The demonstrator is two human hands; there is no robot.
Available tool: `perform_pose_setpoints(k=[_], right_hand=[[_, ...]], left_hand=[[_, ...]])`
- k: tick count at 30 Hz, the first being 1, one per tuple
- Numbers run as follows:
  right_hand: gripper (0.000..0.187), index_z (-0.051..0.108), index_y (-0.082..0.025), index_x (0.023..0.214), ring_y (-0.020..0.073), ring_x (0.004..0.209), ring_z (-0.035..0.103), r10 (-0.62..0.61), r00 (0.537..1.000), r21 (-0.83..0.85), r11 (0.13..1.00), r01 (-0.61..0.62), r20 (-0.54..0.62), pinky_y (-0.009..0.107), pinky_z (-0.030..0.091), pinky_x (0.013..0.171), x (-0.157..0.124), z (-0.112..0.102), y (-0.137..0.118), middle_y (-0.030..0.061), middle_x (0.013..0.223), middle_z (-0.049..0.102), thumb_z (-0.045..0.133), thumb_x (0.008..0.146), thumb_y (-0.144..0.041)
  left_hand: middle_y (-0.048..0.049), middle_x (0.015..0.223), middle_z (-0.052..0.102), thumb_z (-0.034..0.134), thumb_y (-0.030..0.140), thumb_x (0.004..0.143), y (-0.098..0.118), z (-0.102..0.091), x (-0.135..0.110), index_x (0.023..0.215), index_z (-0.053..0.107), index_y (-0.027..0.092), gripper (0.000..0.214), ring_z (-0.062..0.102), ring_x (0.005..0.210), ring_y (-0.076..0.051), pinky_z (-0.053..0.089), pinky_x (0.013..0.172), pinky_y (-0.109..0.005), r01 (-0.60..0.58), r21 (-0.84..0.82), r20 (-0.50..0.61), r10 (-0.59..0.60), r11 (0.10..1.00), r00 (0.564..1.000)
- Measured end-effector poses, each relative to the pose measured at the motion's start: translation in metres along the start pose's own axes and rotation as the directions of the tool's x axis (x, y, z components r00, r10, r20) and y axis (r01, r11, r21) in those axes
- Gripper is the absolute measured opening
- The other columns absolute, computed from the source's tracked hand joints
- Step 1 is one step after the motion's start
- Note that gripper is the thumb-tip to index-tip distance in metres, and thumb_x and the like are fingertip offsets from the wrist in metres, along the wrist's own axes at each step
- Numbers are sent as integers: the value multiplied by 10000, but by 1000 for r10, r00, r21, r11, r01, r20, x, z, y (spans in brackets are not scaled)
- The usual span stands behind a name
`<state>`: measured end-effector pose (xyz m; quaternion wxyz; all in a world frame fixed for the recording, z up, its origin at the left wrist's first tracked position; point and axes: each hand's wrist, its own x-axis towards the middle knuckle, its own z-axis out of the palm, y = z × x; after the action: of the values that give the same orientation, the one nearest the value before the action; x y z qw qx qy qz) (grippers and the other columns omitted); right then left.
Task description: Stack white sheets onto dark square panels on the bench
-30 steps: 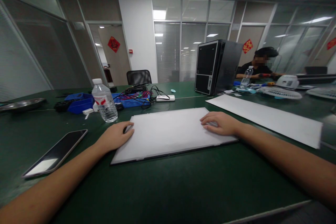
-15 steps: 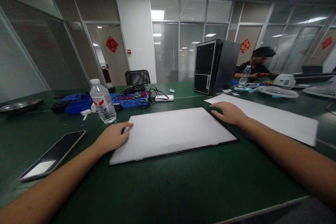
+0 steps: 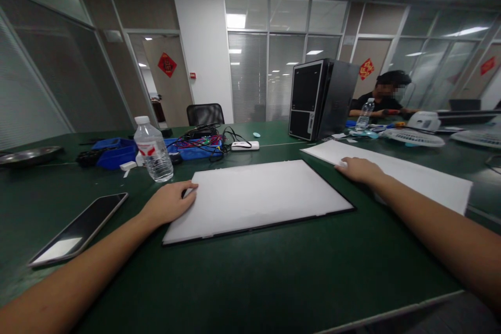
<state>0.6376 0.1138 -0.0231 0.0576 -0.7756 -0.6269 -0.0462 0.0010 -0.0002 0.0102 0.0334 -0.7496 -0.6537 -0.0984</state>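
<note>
A thin white panel with a black edge strip point(image 3: 254, 195) lies flat in front of me on the green table. My left hand point(image 3: 170, 202) is closed on the panel's left side, its index finger and thumb resting over the edge. To the right, a second white sheet point(image 3: 422, 175) lies at an angle. My right hand point(image 3: 362, 171) is at that sheet's near left edge, thumb and fingers closed on it; the fingertips underneath are hidden. Bare green tabletop separates my right hand from the black-edged panel.
A water bottle point(image 3: 153, 150) stands just beyond my left hand, with a phone point(image 3: 80, 229) nearer me. Behind are blue trays point(image 3: 117, 154) with tangled cables, a power strip point(image 3: 245, 146) and a computer tower point(image 3: 323, 99). A co-worker point(image 3: 381, 99) sits at the far right.
My right hand has moved right, away from the black-edged panel, and taken hold of the sheet's edge. That sheet has shifted slightly left. My left hand has stayed in place.
</note>
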Motion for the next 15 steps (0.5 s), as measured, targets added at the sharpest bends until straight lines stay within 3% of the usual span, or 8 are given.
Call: perform_pose_setpoints(k=[4, 9, 12, 15], right_hand=[[462, 703, -190, 1275, 252, 1177, 678, -40, 999, -12, 999, 40, -34, 511, 542, 1061, -7, -5, -11, 120, 1309, 706, 601, 1046, -578], [449, 733, -176, 1213, 248, 1060, 712, -190, 966, 0, 981, 193, -175, 486, 570, 984, -22, -16, -31, 126, 1183, 749, 574, 1056, -565], [466, 789, -200, 1190, 306, 1015, 739, -368, 897, 13, 924, 383, -243, 483, 568, 926, -34, -24, -50, 161, 1144, 789, 469, 1069, -517], [446, 816, -239, 1175, 305, 1022, 754, -581, 778, 37, 795, 605, -241, 449, 567, 928, -50, -29, -72, 112, 1169, 807, 465, 1045, -480]], left_hand=[[-97, 1470, 719, 396, 549, 945, -2, 3, 1, 1399, 742, 198, 670, 705, 1306, -338, 524, 1125, -427, -5, 15, -11, 5, 1000, 1000], [-69, 1457, 731, 437, 547, 930, -4, 5, 1, 1383, 750, 234, 633, 704, 1311, -320, 520, 1131, -401, 10, 1, -27, -10, 1000, 1000], [-77, 1462, 727, 458, 545, 921, -4, 5, 1, 1383, 749, 234, 628, 702, 1313, -331, 511, 1149, -428, 12, -22, -29, -13, 1000, 1000], [-92, 1454, 731, 450, 542, 926, -4, 5, 1, 1383, 749, 212, 637, 703, 1311, -341, 517, 1142, -440, -6, -23, -33, 5, 1000, 999]])
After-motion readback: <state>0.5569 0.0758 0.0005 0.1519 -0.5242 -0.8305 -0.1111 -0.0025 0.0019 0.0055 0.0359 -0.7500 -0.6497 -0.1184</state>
